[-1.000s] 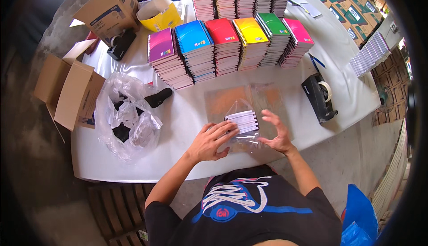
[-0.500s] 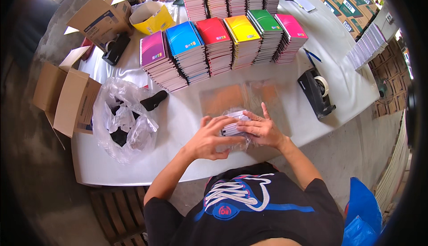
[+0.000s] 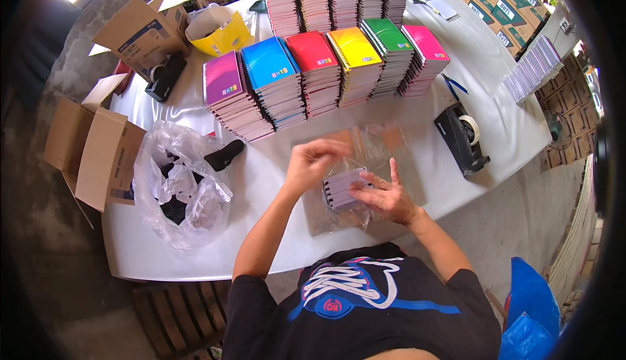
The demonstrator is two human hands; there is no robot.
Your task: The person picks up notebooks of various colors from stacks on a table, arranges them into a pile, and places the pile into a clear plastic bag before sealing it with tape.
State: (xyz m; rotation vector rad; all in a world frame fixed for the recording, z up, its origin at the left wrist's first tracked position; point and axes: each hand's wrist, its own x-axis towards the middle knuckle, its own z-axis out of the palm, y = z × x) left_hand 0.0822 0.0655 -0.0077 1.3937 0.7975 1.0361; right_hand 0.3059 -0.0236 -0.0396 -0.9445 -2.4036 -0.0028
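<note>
A small stack of spiral-bound notebooks (image 3: pixel 339 189) in clear plastic film lies in front of me, its white page edges and black binding showing. My right hand (image 3: pixel 386 195) holds it from the right, with fingers laid over its side and one finger raised. Above the stack's far left corner is my left hand (image 3: pixel 314 163), its fingers bent and smeared by motion; whether they hold any film cannot be made out. Beneath the stack lies a flat sheet, brown in places, under clear plastic (image 3: pixel 411 187).
Tall stacks of colourful spiral notebooks (image 3: pixel 319 53) stand across the table. Right are a black tape dispenser (image 3: pixel 460 141) and blue-handled pliers or cutters (image 3: pixel 454 86). A plastic bag (image 3: pixel 182 184), black object (image 3: pixel 223 155), second dispenser (image 3: pixel 166 78) and open carton (image 3: pixel 107 154) sit left.
My left hand has lifted off the notebook stack and moved up toward the far side. My right hand stays on the stack, whose binding edge shows more now.
</note>
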